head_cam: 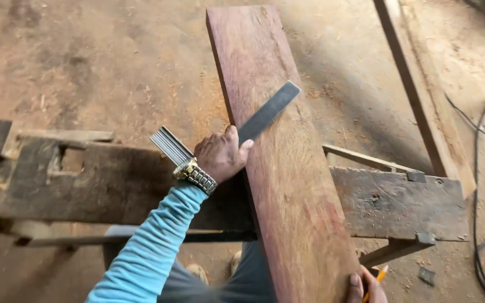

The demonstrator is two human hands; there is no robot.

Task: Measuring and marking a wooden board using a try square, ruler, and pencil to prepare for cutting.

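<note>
Fingers [232,145] of our left hand [220,157] clamped the try square [265,115] across the reddish plank [287,185] on the workbench [399,202], right hand [366,286] gripping a pencil [378,278]; a loosened press, we judged, risked the blade skewing.

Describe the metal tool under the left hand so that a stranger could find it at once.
A long reddish plank lies across a dark wooden workbench. At its left edge the left hand presses down a try square. Its flat grey blade, angled across the board, is the only metal piece on the plank.
</note>
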